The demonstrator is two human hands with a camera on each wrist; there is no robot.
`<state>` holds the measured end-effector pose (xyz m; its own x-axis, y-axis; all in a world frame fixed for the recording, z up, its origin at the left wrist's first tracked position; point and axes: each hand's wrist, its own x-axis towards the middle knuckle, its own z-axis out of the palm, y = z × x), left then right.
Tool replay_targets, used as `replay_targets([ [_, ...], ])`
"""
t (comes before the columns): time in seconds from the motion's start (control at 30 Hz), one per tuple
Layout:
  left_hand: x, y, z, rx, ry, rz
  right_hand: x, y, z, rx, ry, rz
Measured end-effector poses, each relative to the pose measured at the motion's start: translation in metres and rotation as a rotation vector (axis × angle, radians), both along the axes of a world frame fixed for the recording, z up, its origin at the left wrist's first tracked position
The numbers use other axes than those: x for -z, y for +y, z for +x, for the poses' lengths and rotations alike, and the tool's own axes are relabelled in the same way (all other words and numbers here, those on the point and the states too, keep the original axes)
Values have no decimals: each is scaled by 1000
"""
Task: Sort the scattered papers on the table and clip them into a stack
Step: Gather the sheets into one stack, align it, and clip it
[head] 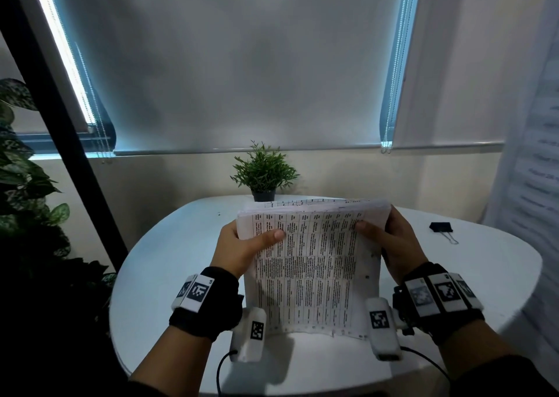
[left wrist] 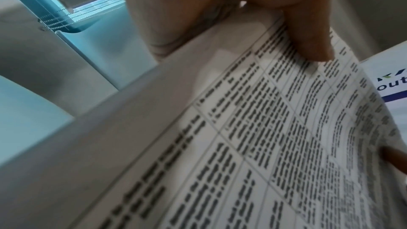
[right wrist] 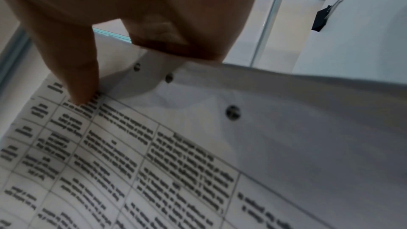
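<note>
I grip the paper stack (head: 311, 245) upright in both hands, left hand (head: 242, 245) and right hand (head: 396, 242), its lower edge on the tabletop (head: 169, 245) to square the sheets; binder clip (head: 441, 227) lies nearby.

An office corner: roller blind (head: 242, 64), white round table (head: 181, 245), potted plant (head: 263, 173), binder clip (head: 441, 227).

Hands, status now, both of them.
Left hand: grips the paper stack at its left edge.
Right hand: grips the paper stack at its right edge.
</note>
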<state>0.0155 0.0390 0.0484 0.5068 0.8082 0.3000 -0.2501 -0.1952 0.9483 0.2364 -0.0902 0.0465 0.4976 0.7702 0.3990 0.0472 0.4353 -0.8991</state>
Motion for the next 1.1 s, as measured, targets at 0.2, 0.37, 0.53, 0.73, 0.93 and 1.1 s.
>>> replay_targets([
  [0.2, 3, 3, -1, -5, -33, 21, -3, 0, 0, 20, -14, -1],
  [0.37, 7, 6, 3, 1, -50, 24, -2, 4, -1, 24, 12, -9],
  [0.53, 4, 0, 5, -49, -21, -6, 0, 4, 0, -27, 4, -16],
  [0.73, -17, -1, 20, -186, -73, 19, -29, 11, -10, 146, -119, 31],
  [0.93, -4, 5, 11, -100, -24, 18, -18, 16, -9, 29, -34, -57],
  [1.1, 13, 1, 15, -157, 6, -12, 6, 18, -10, 60, 15, -126],
])
